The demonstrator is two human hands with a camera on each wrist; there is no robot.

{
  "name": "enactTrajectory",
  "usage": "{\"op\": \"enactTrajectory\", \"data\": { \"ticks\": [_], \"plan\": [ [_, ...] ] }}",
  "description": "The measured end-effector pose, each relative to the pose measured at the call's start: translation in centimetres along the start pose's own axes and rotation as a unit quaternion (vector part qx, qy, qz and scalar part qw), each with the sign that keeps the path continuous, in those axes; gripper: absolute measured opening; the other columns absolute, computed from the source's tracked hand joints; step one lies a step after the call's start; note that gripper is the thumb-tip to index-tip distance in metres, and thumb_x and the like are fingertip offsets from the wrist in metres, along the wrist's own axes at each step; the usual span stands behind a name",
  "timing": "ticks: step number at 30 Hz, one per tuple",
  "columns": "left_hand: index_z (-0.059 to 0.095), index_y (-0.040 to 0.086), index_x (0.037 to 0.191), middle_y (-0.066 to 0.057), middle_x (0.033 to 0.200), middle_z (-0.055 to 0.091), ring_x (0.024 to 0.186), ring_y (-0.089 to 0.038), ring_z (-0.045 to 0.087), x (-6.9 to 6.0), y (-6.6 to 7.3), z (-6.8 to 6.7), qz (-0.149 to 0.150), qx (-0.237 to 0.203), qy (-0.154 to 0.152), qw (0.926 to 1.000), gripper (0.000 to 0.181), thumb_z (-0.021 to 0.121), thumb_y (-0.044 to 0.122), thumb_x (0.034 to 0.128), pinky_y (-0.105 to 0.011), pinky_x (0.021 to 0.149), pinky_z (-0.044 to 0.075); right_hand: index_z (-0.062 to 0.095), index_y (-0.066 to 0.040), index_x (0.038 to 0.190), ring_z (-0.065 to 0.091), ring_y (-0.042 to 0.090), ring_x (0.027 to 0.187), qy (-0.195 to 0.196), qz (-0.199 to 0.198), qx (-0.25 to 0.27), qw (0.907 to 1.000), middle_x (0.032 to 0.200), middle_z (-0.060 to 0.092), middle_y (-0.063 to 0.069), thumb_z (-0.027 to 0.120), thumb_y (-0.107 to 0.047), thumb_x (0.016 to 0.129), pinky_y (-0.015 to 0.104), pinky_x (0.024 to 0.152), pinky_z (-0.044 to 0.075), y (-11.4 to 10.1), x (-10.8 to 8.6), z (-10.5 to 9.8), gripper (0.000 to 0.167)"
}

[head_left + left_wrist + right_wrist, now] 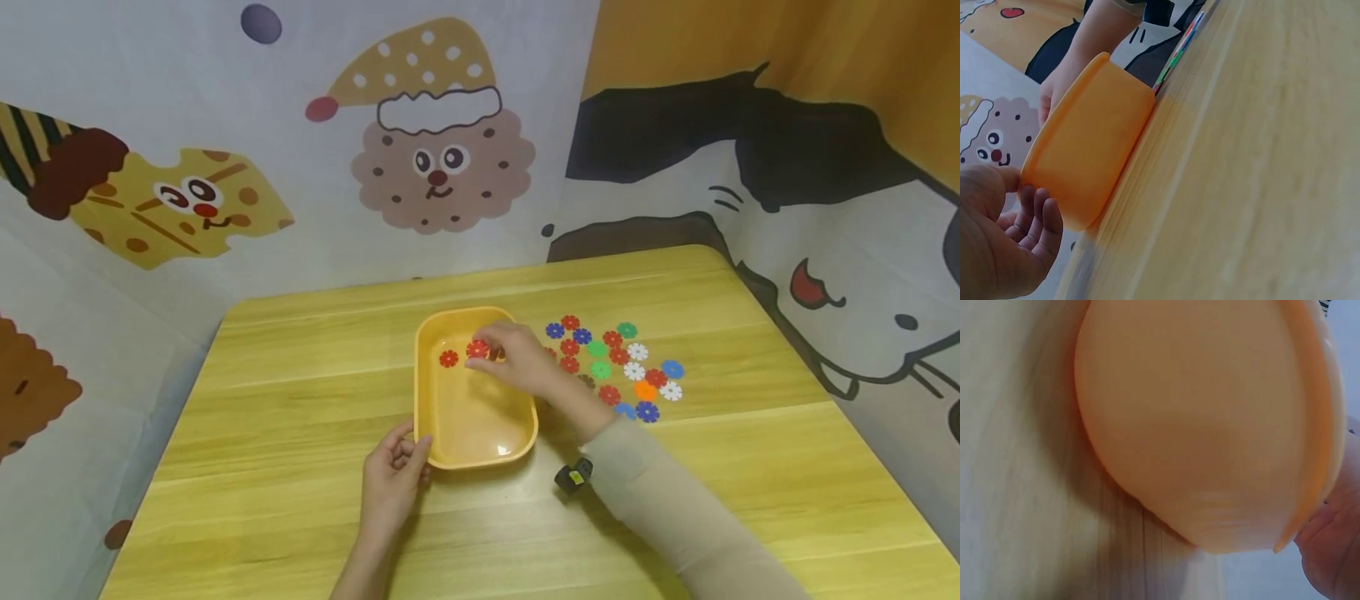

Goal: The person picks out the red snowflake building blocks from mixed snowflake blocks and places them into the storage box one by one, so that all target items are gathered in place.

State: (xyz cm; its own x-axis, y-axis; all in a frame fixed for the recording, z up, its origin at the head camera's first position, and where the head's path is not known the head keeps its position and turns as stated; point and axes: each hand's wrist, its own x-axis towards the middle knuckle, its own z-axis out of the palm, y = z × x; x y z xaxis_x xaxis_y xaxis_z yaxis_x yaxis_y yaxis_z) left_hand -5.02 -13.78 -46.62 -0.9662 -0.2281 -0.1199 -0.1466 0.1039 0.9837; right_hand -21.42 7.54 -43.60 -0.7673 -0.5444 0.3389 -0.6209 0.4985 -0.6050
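Note:
A yellow-orange plastic tray [480, 429] stands on the table, one red snowflake disc [448, 358] lying inside it. My left hand [392, 475] holds its near left corner, thumb at the rim and fingers bent against the outer wall; the left wrist view shows this hand [1010, 231] beside the tray wall [1088, 144]. Over the tray's far right part, my right hand [525, 362] pinches another red snowflake disc [477, 350] between thumb and fingers. In the right wrist view the tray's outer side [1197, 425] covers most of the picture, hiding the right fingers.
To the right of the tray, several snowflake discs [601, 369] in red, blue, green, white, orange and brown lie loosely spread on the wood-grain table [300, 400]. A small black device [573, 476] sits at the right wrist. Cartoon-printed cloth [442, 267] hangs behind the table.

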Motion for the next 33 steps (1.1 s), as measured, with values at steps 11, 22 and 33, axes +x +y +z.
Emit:
{"op": "enactTrajectory", "data": {
  "ticks": [11, 22, 33],
  "plan": [
    [0.059, -0.005, 0.133, -0.014, 0.081, 0.066, 0.062, -0.014, 0.062, -0.1, 0.1, 0.0, 0.002, -0.004, 0.000, 1.0000, 0.041, 0.070, 0.010, 0.0965, -0.023, 0.055, 0.059, 0.068, 0.002, 0.119, 0.065, 0.014, 0.077, -0.049, 0.026, -0.026, 0.9981, 0.107, 0.070, 0.011, 0.078, -0.033, 0.091, 0.024, 0.073, 0.058, -0.9, 1.2, 1.2, 0.047],
    [0.059, -0.005, 0.133, -0.013, 0.080, 0.065, 0.063, -0.014, 0.062, 0.0, 0.2, -0.1, -0.001, 0.000, -0.002, 1.0000, 0.042, 0.071, 0.011, 0.0962, -0.025, 0.056, 0.060, 0.069, -0.001, 0.118, 0.064, 0.015, 0.078, -0.087, 0.038, -0.043, 0.9946, 0.103, 0.072, 0.010, 0.078, -0.031, 0.091, 0.025, 0.073, 0.057, -1.3, 2.4, 2.9, 0.042],
    [0.059, -0.006, 0.133, -0.012, 0.079, 0.064, 0.063, -0.014, 0.063, -0.1, 0.2, -0.3, 0.000, 0.003, -0.006, 1.0000, 0.042, 0.071, 0.012, 0.0960, -0.026, 0.057, 0.061, 0.071, -0.008, 0.107, 0.057, 0.011, 0.066, -0.135, 0.069, -0.058, 0.9868, 0.075, 0.062, -0.005, 0.079, -0.034, 0.090, 0.025, 0.062, 0.051, -1.1, 2.9, 4.0, 0.032]
  ]
}}
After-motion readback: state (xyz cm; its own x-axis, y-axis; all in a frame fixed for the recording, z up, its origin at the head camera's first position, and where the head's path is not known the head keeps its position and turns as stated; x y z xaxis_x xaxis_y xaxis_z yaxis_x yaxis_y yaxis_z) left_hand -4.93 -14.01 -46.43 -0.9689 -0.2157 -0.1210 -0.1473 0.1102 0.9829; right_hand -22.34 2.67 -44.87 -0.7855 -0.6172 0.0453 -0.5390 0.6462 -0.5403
